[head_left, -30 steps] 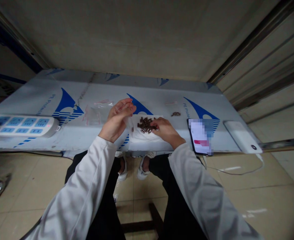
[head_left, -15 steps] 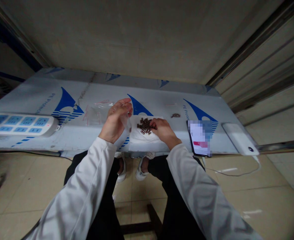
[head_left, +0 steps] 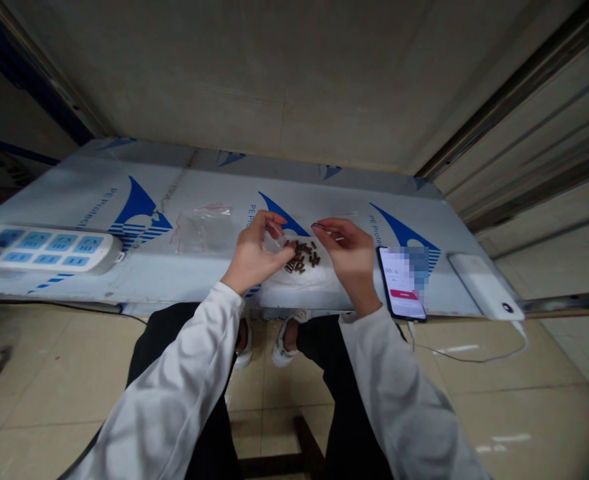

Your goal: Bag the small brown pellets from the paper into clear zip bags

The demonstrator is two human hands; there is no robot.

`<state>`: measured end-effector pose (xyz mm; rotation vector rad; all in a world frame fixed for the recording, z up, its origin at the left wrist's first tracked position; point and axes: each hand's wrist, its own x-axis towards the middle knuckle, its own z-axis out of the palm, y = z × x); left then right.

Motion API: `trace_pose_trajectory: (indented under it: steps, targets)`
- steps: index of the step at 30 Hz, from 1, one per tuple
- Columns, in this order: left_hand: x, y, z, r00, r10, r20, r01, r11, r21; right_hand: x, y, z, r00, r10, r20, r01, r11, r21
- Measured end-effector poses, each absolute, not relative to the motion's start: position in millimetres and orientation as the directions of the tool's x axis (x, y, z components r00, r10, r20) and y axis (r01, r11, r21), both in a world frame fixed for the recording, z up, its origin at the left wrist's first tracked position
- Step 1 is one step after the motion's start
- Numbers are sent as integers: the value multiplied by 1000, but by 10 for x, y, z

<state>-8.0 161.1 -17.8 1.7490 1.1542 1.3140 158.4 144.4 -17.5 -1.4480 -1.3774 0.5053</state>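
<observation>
My left hand (head_left: pixel 259 251) is curled around a clear plastic bag (head_left: pixel 273 244), which shows between the thumb and fingers. Beside it, my right hand (head_left: pixel 350 253) pinches small brown rod-like pieces (head_left: pixel 319 227) at its fingertips; their exact kind is too small to tell. Below and between both hands lies a pile of short brown cylindrical pieces (head_left: pixel 301 257) on a white sheet or bag (head_left: pixel 304 285). My left thumb is over the pile's left edge.
Several clear zip bags (head_left: pixel 191 232) lie left on the film-covered table (head_left: pixel 184 273). A white power strip (head_left: pixel 109 252) is farther left. On the right are a lit phone (head_left: pixel 403 287) and a white power bank (head_left: pixel 479 283) with a cable hanging over the front edge.
My right hand has lifted from the pile with brown pieces at its fingertips. My left hand has come down and right, close to the pile. The small heap at right is now hidden.
</observation>
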Motion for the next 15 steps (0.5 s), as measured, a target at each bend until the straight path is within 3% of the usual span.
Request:
trace_pose_trajectory:
  steps: [4, 10, 15]
  targets:
    - [41, 1522, -202, 196, 882, 429, 387, -472, 792, 1422, 1282, 27, 192, 912, 363, 335, 287, -897]
    - [94, 1499, -216, 226, 873, 433, 376, -488, 787, 1373, 1245, 19, 17, 914, 406, 554, 329, -764]
    - [104, 1519, -247, 217, 872, 440, 368, -490, 790, 1394, 1270, 9, -46, 897, 440, 611, 374, -698]
